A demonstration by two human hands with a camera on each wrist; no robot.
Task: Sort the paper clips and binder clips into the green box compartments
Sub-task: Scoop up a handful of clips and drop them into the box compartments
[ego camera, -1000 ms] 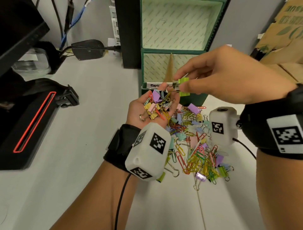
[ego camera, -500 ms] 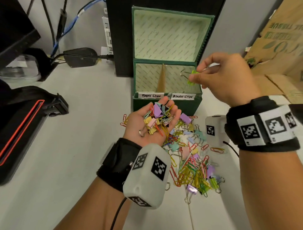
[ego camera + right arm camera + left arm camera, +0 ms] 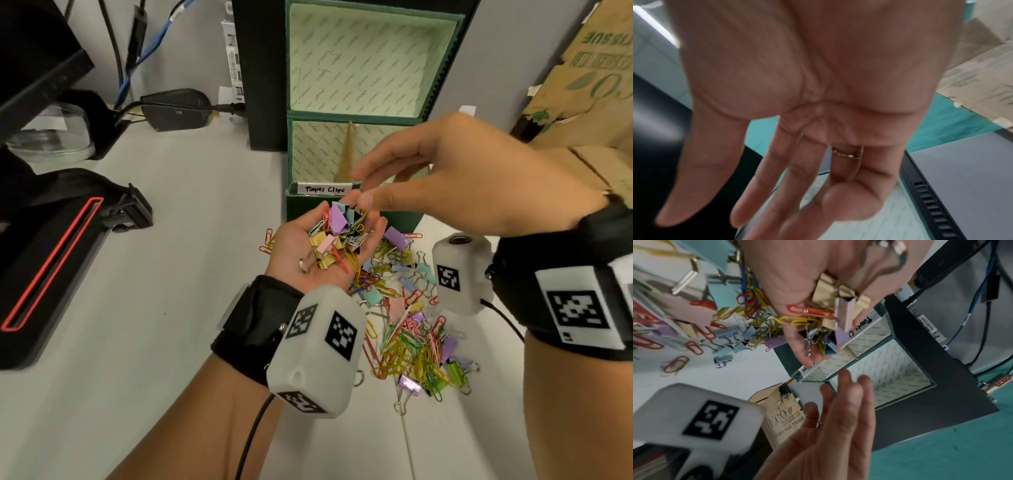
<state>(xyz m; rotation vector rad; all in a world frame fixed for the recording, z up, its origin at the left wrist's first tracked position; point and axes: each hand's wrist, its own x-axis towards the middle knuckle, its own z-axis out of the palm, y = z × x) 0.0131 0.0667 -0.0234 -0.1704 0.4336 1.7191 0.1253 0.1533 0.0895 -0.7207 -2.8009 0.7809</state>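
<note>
The left hand (image 3: 310, 246) lay palm-up before the green box (image 3: 356, 219), cradling a heap of clips (image 3: 337, 236) in a loose grip. Above them hovered the right hand (image 3: 455, 178), fingers straight, holding nothing. More clips (image 3: 411, 335) lay on the worktop (image 3: 154, 308).

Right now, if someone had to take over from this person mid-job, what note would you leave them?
Left hand: palm up, cupping a mixed handful of clips, just in front of the green box.
Right hand: open, nothing in its grip, fingers reaching toward that handful.
Big pile of clips lies unsorted on the table, in front of the box.
Done: can't tell; the paper clips compartment looks bare, the other is hidden by the right hand.
Left: sort the handful, then the pile.
</note>
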